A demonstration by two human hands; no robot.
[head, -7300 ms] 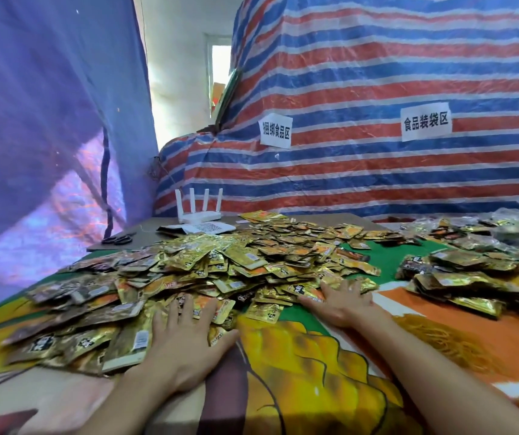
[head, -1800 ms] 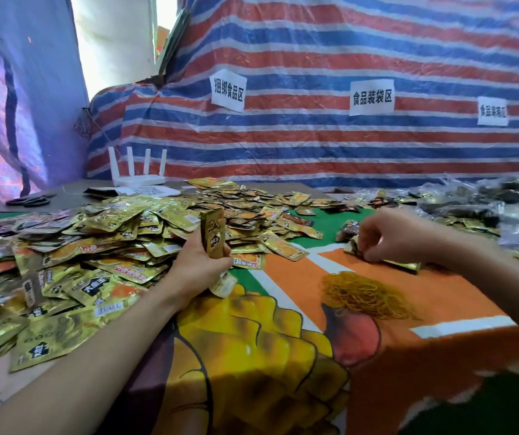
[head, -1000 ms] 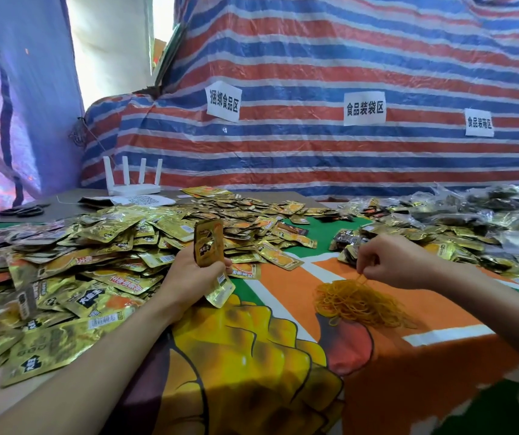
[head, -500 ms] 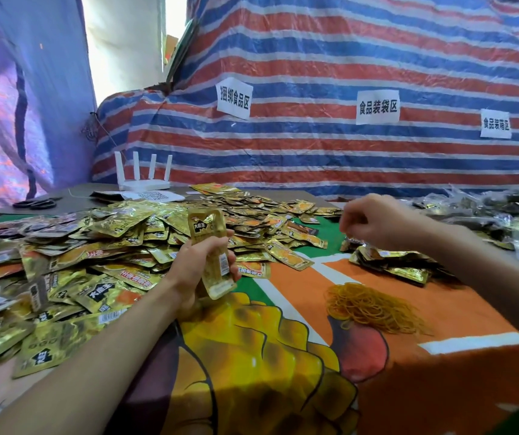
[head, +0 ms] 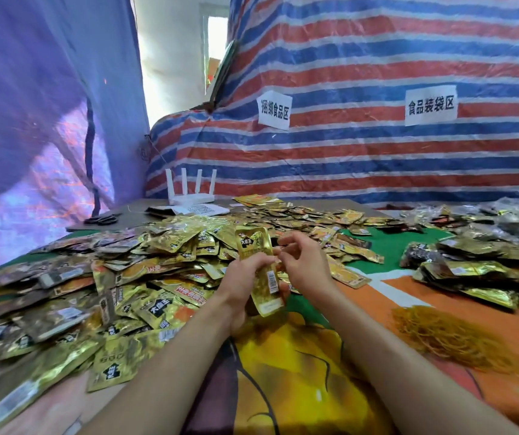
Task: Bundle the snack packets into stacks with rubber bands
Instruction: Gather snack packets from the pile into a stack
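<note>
Inspection of the head view: the left hand [head: 244, 285] grips a slim stack of gold foil snack packets [head: 256, 262] around its lower half and holds it clear of the patterned cloth-covered surface [head: 283, 372]. The stack stands near upright with its long axis running top to bottom and its upper end leaning slightly away from the person, barcode end lowest. The right hand [head: 305, 265] is just beside the stack on its right side, level with the middle. Its fingers are bent toward the packet edge, with thumb and forefinger close together. Whether they pinch a band cannot be told, since no band is discernible at the fingertips. The heap of thin yellow rubber bands [head: 449, 337] lies on the surface well to the right, on the right hand's side and nearer to it than to the left. The broad spread of loose gold packets [head: 126, 277] covers the left and centre, and a separate pile of gold packets [head: 471, 271] sits at far right (banding on these is not legible). Judgement: the step in hand is binding this stack. A band would have to be stretched and passed over the free upper end, then drawn down across the short axis, and the right hand is positioned to do it.
</note>
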